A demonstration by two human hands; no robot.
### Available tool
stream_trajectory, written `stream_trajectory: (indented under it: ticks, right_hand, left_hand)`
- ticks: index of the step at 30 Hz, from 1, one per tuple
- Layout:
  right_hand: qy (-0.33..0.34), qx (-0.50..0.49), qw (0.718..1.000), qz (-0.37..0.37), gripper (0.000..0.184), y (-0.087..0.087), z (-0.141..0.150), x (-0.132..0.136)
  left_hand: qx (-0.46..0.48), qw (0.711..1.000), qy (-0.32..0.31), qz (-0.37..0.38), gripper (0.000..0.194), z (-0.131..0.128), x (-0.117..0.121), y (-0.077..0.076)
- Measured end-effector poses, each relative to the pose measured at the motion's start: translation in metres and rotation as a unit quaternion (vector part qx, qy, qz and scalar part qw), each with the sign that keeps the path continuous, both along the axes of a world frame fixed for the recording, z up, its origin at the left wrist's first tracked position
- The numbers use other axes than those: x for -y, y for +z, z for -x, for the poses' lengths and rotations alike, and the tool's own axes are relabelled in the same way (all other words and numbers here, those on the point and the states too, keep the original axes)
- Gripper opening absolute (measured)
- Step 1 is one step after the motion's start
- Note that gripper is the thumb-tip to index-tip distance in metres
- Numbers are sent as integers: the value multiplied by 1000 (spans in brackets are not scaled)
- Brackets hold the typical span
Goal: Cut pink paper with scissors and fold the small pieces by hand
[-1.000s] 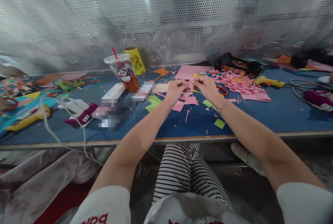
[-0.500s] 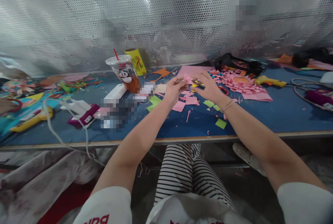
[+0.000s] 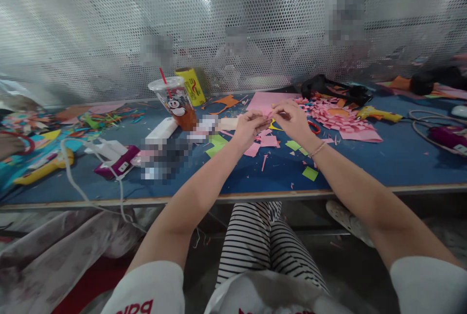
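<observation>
My left hand [image 3: 249, 125] and my right hand [image 3: 293, 118] are held close together above the blue table [image 3: 365, 163], fingers pinched on a small pink paper piece [image 3: 270, 115] between them. Under the hands lie loose pink paper scraps [image 3: 268, 140] and green paper squares [image 3: 309, 173]. To the right sits a round flower made of many pink paper bits [image 3: 337, 118] on a pink sheet. A bracelet circles my right wrist.
A plastic drink cup with a red straw [image 3: 175, 99] and a yellow can [image 3: 192, 84] stand at the back left. Yellow glue guns [image 3: 377, 115] [image 3: 44, 169], a white cable [image 3: 76, 183], red-handled scissors [image 3: 313, 126] and a purple tool [image 3: 447, 138] lie around. Perforated metal screen behind.
Half a second ago my right hand was open and apart from the pink piece in my left. Now both hands pinch it together again.
</observation>
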State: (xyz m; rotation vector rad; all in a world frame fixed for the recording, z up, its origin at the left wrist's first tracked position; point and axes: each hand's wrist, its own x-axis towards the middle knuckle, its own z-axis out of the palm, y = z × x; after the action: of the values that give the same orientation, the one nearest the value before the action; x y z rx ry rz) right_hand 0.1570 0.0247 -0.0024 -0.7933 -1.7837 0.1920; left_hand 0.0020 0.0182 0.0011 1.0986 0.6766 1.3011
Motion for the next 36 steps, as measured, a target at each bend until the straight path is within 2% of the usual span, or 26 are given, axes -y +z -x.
stream_trajectory:
  ticks: [5,12,22,28,36]
  right_hand:
    - [6,-95,991,97,10,-3,4,-6]
    - [32,-156,976,150,13,-7,6,-10]
    - [39,-159,975,148,17,-10,8,-9]
    - [29,-121,984,130,21,-7,7,-7]
    - [-7,-79,988,132,16,-3,4,-7]
  left_hand:
    - [-3,1000,-1,2,18,-2,0,-1]
    - [-17,998,18,-59,21,-3,-2,-5]
    - [-83,991,88,-50,17,-4,-1,-4]
    - [-105,990,77,-51,12,-3,-1,-2]
    - [-163,981,62,-84,5,-3,0,0]
